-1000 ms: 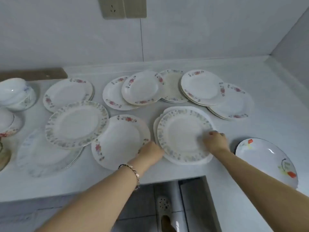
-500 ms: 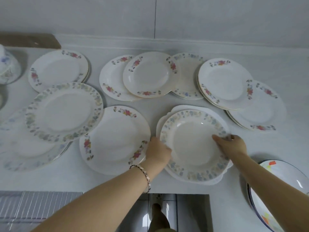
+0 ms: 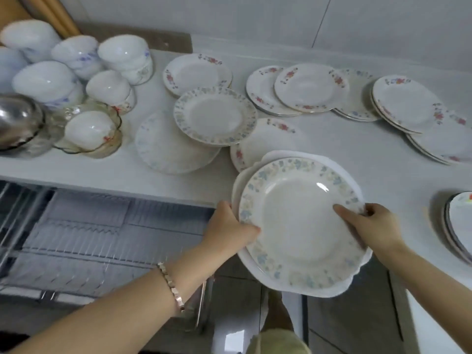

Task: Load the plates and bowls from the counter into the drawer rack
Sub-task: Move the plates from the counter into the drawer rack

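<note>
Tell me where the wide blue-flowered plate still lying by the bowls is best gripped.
Grip the blue-flowered plate at its near rim, from the counter's front: that edge overhangs the pale plate beneath, giving fingers room underneath.

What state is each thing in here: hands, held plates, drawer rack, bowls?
left hand: gripping held plates' left rim
right hand: gripping their right rim
held plates: stacked, lifted past counter edge
drawer rack: pulled open, no dishes visible
bowls: upside down on counter
</note>
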A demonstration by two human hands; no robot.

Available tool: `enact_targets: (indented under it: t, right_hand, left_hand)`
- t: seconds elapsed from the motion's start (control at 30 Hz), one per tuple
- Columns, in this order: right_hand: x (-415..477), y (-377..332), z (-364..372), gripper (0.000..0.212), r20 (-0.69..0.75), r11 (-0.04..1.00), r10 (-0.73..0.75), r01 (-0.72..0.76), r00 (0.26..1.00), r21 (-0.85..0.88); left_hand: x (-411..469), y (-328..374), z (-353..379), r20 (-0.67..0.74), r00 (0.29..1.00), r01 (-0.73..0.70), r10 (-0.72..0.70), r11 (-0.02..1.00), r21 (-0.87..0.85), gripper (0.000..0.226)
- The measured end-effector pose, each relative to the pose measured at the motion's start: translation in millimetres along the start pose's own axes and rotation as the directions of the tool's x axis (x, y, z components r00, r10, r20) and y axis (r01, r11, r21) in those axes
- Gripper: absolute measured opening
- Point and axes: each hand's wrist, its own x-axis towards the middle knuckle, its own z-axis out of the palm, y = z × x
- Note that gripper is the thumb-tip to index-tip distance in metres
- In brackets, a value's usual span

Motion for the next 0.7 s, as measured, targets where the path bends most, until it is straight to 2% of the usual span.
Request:
enact_targets:
  t: [0.1,0.23,0.33,0.43,0.57,0.7]
  right_hand:
    - [-71.8,-2.0,57.6,0.048,0.105,0.999,0.027,-0.029,0.994,0.018]
    - [-143.2,13.2,130.9,0.053,0.246,0.993,0.114,-0.114,0.963,-0.017]
    - [-174.0,22.9,180.1,0.057,0.318,0.981,0.193,-0.183,0.928,-0.064]
    - [-183.0,24.8,223.4,0.065,0.350,0.973,0.230,-0.224,0.908,-0.057]
    - [-169.7,17.9,279.1,0.054,0.362,0.973,0.232,-0.212,0.903,-0.093]
    - [-145.1,5.9,337.3,0.052,0.395,0.986,0.111,-0.050,0.912,-0.161]
  left_hand:
    - [-30.8,-51.6,-63.8,-0.017,0.995,0.099,-0.098,0.993,0.069,0.041]
    - [-53.7,-109.4,-127.8,0.001,0.963,0.265,-0.269,0.949,0.169,0.049]
    - [-58.0,-144.2,-157.4,-0.023,0.938,0.340,-0.345,0.908,0.246,0.049]
    - [-48.4,-175.2,-178.2,-0.056,0.913,0.405,-0.405,0.880,0.247,0.049]
    - [-14.5,-213.3,-202.3,-0.102,0.892,0.452,-0.441,0.876,0.169,0.046]
    - [32.0,-250.3,-222.3,-0.159,0.902,0.422,-0.403,0.899,0.117,0.023]
